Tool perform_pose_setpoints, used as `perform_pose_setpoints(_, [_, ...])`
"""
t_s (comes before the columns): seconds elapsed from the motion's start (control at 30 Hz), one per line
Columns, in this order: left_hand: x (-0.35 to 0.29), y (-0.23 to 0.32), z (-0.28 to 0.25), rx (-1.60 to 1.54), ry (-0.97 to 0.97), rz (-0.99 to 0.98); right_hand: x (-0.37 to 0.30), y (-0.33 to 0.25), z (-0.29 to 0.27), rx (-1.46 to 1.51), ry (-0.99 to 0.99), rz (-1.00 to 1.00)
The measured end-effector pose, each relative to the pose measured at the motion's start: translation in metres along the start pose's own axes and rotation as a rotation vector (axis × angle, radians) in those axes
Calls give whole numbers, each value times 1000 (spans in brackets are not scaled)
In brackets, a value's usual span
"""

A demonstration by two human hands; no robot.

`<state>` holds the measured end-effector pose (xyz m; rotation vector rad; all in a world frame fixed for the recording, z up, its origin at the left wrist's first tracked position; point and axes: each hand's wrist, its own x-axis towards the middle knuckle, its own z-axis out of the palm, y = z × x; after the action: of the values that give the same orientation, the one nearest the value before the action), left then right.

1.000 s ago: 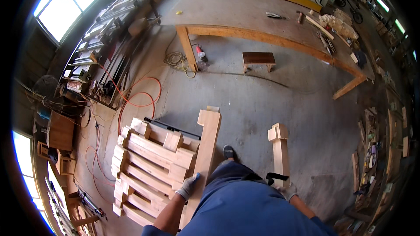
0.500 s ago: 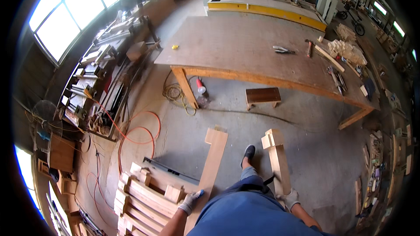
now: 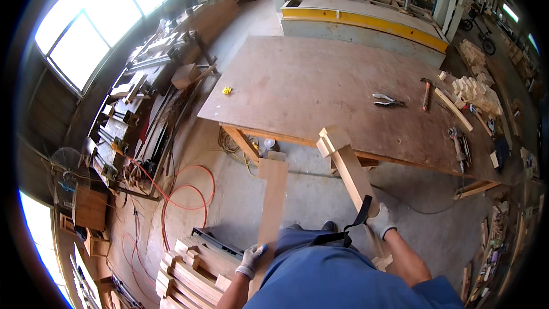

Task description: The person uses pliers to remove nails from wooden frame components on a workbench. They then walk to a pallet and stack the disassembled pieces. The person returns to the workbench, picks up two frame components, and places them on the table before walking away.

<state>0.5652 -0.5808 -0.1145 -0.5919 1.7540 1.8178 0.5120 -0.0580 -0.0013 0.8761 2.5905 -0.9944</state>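
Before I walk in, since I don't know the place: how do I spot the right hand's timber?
Find the big brown table. On its near side, the gloved right hand holds this long, pale timber. Its blocky far end overlaps the table in view; the similar timber in the left hand stops short of it.

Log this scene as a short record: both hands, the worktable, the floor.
Left hand: gloved, gripping a pale board
Right hand: gloved, gripping a block-ended post
Worktable: pliers, hammer, small yellow object, heaped wood pieces
Lower left: stacked wooden parts, cut off by the picture's edge
Floor: looped orange hose
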Motion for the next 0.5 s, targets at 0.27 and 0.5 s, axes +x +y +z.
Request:
perform_pose_setpoints(0.27, [83,118,22,59,-30,-8,90,-80,-2,-143,-21,-7])
perform_pose_setpoints(0.5, [220,217,-11,-5,-104,-42,197,-164,0,-280,36,41])
